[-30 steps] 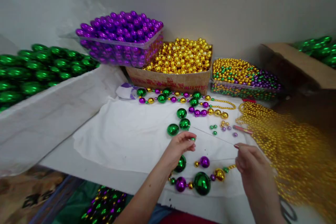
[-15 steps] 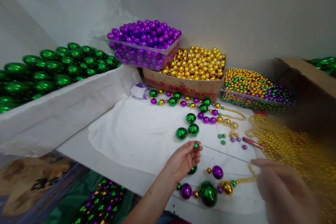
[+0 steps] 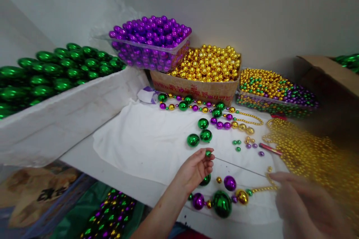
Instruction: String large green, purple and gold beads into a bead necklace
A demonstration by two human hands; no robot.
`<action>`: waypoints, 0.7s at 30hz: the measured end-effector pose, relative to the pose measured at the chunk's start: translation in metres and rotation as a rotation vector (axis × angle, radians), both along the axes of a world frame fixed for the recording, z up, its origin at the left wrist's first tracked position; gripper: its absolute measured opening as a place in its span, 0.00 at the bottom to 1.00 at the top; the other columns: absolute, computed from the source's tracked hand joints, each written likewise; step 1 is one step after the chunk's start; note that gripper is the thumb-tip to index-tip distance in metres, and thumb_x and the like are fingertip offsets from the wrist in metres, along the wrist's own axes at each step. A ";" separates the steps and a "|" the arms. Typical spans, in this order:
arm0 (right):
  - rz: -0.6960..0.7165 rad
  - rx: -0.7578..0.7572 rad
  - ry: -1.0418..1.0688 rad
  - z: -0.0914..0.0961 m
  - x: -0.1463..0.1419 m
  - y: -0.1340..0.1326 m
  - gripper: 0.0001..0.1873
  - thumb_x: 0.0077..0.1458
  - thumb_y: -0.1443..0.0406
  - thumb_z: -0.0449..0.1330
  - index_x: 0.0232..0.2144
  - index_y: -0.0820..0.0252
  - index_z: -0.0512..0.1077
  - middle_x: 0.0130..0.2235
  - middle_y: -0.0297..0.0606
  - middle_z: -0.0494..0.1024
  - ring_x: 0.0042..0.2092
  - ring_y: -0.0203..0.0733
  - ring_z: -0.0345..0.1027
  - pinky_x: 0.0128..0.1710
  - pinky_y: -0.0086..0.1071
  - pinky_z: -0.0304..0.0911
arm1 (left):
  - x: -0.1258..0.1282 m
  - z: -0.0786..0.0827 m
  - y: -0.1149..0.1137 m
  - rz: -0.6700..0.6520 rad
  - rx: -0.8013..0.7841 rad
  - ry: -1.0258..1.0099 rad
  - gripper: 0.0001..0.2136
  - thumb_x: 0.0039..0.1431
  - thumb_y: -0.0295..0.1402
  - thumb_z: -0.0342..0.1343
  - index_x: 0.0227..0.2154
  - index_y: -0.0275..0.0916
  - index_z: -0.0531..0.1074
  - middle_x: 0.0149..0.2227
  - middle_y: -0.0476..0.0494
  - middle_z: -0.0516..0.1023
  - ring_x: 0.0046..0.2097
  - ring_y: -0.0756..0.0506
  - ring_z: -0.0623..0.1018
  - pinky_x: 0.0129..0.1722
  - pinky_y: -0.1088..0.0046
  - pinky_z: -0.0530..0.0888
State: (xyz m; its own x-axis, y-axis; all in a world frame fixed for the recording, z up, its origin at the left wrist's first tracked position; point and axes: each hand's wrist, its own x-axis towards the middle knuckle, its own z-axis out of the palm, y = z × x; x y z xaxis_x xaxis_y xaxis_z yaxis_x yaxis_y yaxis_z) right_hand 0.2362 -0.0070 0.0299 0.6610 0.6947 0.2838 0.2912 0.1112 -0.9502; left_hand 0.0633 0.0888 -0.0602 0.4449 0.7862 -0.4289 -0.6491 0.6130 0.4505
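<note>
My left hand (image 3: 198, 167) pinches a small green bead (image 3: 208, 153) between thumb and forefinger. From the bead a long thin needle (image 3: 239, 166) runs to the right, its other end at the fingertips of my right hand (image 3: 304, 203), which is closed and blurred. Whether the needle passes through the bead I cannot tell. Below lies part of a bead string with a large green bead (image 3: 221, 204), a purple bead (image 3: 198, 201), a gold bead (image 3: 242, 196) and a small gold chain (image 3: 262, 188). Near it rest another purple bead (image 3: 230, 183) and a small gold bead (image 3: 219, 180).
Large green beads (image 3: 193, 140) and a finished-looking bead necklace (image 3: 195, 108) lie on white cloth (image 3: 134, 138). Behind stand a purple-bead tub (image 3: 174, 58), a gold-bead carton (image 3: 193, 86) and a mixed-bead tub (image 3: 269, 102). Gold chains (image 3: 305, 157) heap at right; a white foam box (image 3: 70, 108) stands left.
The view has shifted slightly. Both hands keep their hold on the bead and needle, nearly in place. The loose purple and small gold beads lie a little further left.
</note>
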 end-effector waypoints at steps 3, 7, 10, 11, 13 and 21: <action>0.016 -0.008 -0.015 0.000 0.001 -0.001 0.06 0.49 0.61 0.63 0.28 0.58 0.71 0.37 0.44 0.75 0.31 0.40 0.67 0.18 0.30 0.53 | 0.001 0.000 -0.001 -0.009 0.002 0.013 0.08 0.59 0.32 0.56 0.38 0.33 0.73 0.31 0.44 0.75 0.28 0.54 0.73 0.26 0.81 0.71; 0.013 -0.003 -0.028 0.002 0.000 -0.002 0.08 0.50 0.60 0.63 0.29 0.57 0.71 0.36 0.44 0.75 0.28 0.40 0.66 0.16 0.30 0.51 | 0.001 -0.001 -0.001 -0.013 0.004 0.030 0.08 0.59 0.32 0.57 0.38 0.33 0.73 0.31 0.44 0.75 0.27 0.54 0.73 0.26 0.81 0.71; 0.019 0.009 -0.030 0.002 0.002 -0.002 0.08 0.50 0.59 0.63 0.29 0.57 0.72 0.35 0.45 0.76 0.31 0.43 0.68 0.17 0.31 0.53 | 0.002 -0.002 -0.001 -0.021 0.010 0.034 0.08 0.58 0.32 0.58 0.38 0.33 0.73 0.31 0.44 0.75 0.28 0.54 0.73 0.27 0.81 0.71; 0.019 0.007 -0.025 0.001 0.004 -0.002 0.08 0.50 0.59 0.63 0.29 0.57 0.72 0.36 0.44 0.76 0.32 0.44 0.69 0.19 0.31 0.55 | 0.002 -0.003 0.000 -0.027 0.010 0.033 0.08 0.58 0.32 0.58 0.38 0.33 0.73 0.31 0.45 0.75 0.28 0.54 0.73 0.27 0.81 0.71; 0.037 -0.002 -0.019 -0.002 0.007 -0.003 0.07 0.49 0.60 0.64 0.28 0.57 0.72 0.36 0.44 0.77 0.35 0.45 0.70 0.23 0.31 0.59 | 0.002 -0.004 0.000 -0.034 0.007 0.029 0.08 0.58 0.32 0.58 0.38 0.33 0.73 0.31 0.45 0.75 0.28 0.54 0.73 0.27 0.81 0.71; 0.022 0.017 -0.020 -0.002 0.001 0.001 0.06 0.51 0.62 0.63 0.28 0.58 0.71 0.36 0.44 0.78 0.36 0.44 0.71 0.30 0.34 0.65 | 0.003 0.000 0.001 -0.029 -0.025 0.044 0.07 0.59 0.30 0.56 0.39 0.33 0.73 0.30 0.45 0.74 0.27 0.54 0.72 0.25 0.81 0.70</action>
State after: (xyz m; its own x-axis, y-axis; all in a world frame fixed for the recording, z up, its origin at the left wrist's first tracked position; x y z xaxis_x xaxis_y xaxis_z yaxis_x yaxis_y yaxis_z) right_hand 0.2373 -0.0063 0.0278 0.6395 0.7039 0.3092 0.3079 0.1340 -0.9419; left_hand 0.0660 0.0893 -0.0605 0.4472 0.7624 -0.4677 -0.6109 0.6423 0.4629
